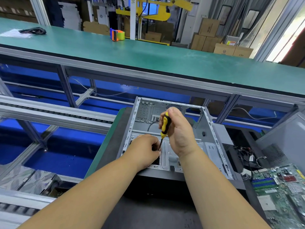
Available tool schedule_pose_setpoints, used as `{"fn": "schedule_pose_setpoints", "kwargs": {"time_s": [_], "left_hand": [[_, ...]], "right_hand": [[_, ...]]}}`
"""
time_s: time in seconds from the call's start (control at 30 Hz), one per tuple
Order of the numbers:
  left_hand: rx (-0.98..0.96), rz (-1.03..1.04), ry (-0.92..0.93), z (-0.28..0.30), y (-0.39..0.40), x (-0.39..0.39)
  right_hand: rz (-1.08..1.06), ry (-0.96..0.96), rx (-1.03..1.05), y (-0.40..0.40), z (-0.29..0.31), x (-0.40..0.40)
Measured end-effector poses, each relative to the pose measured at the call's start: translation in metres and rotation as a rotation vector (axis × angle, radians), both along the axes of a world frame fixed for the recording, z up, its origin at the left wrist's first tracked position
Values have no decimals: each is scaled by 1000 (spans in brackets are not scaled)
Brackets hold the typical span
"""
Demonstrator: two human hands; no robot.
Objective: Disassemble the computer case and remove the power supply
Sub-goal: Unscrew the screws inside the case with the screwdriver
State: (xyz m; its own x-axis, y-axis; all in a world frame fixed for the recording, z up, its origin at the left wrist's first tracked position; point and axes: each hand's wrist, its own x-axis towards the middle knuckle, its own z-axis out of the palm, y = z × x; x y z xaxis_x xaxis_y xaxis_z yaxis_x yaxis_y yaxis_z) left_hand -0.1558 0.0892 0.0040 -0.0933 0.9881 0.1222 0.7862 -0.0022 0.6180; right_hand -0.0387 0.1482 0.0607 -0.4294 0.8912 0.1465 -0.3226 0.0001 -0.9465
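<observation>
Two hands [145, 150] [179, 131]; one screwdriver [165, 126]; one open case [173, 138]; one motherboard [280, 187].

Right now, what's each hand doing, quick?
Left hand: fingers curled, pinching the screwdriver shaft near its tip, inside the case.
Right hand: gripping the screwdriver handle.

The screwdriver [165, 124] tip is hidden behind the left hand [145, 150] at six o'clock of the handle — what it meets cannot be told. The right hand [179, 131] covers part of the computer case [212, 139] floor. At four o'clock the motherboard [280, 190] is cut off by the right and bottom edges. The case's near wall hides behind both forearms — the label on a far cardboard box [224, 49] is too small to read.
</observation>
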Motion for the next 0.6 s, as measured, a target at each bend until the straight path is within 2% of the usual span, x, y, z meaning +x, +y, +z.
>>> {"fn": "schedule_pose_setpoints", "kwargs": {"time_s": [0.07, 0.33, 0.53, 0.6], "left_hand": [[-5, -3, 3, 0, 1, 0], [5, 4, 12, -2, 1, 0], [0, 4, -3, -2, 1, 0], [-1, 4, -5, -2, 1, 0]], "right_hand": [[2, -39, -3, 0, 3, 1], [-50, 7, -23, -1, 1, -9], [-24, 149, -100, 0, -1, -16], [-2, 138, -58, -2, -2, -16]]}}
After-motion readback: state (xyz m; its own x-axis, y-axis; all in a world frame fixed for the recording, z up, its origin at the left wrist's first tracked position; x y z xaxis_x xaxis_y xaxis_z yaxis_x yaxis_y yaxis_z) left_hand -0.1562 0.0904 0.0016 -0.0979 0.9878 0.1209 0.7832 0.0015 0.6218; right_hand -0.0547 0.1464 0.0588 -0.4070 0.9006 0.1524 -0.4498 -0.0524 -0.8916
